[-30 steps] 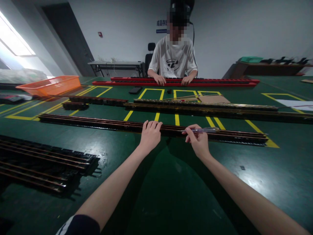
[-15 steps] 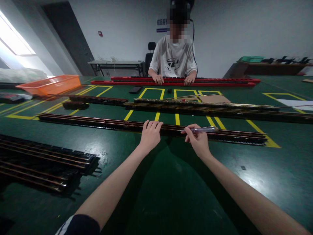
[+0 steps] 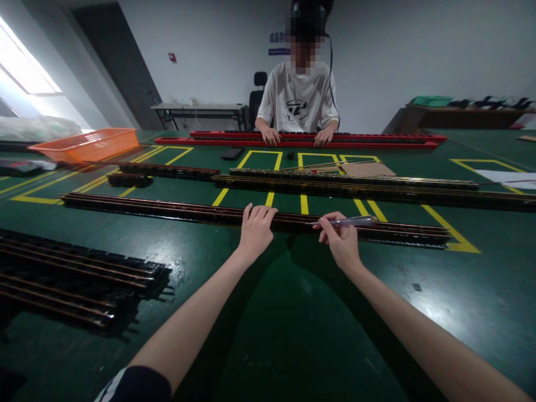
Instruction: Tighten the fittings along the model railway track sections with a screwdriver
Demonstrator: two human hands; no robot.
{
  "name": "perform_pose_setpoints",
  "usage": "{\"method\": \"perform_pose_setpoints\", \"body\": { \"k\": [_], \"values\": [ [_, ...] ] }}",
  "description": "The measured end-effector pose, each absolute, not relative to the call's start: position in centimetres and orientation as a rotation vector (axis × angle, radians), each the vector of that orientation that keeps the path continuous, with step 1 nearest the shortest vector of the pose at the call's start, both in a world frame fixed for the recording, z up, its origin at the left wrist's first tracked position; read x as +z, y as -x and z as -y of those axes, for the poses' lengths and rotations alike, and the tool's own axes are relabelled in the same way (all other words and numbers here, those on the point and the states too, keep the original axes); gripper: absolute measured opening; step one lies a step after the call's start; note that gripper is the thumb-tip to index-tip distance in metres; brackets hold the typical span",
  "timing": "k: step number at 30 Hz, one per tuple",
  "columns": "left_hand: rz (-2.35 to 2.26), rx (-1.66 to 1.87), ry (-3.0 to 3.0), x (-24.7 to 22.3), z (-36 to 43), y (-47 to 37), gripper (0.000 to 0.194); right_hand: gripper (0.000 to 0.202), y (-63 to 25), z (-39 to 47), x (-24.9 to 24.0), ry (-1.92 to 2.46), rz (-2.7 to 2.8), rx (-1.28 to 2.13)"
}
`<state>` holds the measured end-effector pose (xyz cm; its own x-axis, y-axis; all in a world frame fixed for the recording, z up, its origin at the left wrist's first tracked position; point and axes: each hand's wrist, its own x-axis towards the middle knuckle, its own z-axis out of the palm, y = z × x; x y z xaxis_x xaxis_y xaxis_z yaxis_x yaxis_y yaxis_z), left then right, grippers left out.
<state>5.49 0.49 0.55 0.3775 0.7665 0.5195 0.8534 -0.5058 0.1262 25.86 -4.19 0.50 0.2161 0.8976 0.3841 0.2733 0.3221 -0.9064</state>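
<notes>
A long black rail with copper-coloured strips [image 3: 167,211] lies across the green table in front of me. My left hand [image 3: 257,231] rests on the rail near its middle, fingers curled over it and gripping it. To the right, my right hand [image 3: 341,240] is closed round a screwdriver with a clear purplish handle [image 3: 355,221]. Its thin tip points left, over the rail; whether it touches the rail cannot be made out.
More black rails lie at the near left [image 3: 84,265] and beyond the long rail [image 3: 355,184]. An orange tray [image 3: 87,146] stands at the back left. Across the table [image 3: 473,296], a person in a white shirt [image 3: 295,100] has both hands on a red rail [image 3: 377,140].
The long rail has shifted slightly left, and my left hand has moved a little left with it. My right hand and the screwdriver have moved slightly right.
</notes>
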Motion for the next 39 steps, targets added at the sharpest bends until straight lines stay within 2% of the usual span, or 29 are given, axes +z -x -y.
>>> {"method": "perform_pose_setpoints", "body": {
  "k": [17,25,39],
  "values": [
    [1.442,-0.804,2.589,0.61,-0.84,-4.96,0.051,0.015,-25.30,4.35,0.86,1.190,1.146,0.580],
    [1.440,-0.785,2.637,0.58,-0.80,-4.99,0.037,0.015,-25.32,4.43,0.81,1.188,1.171,0.581],
    [1.432,-0.719,2.614,0.42,-0.95,-5.02,0.036,0.016,-25.18,4.37,1.09,1.152,1.016,0.532]
  ]
}}
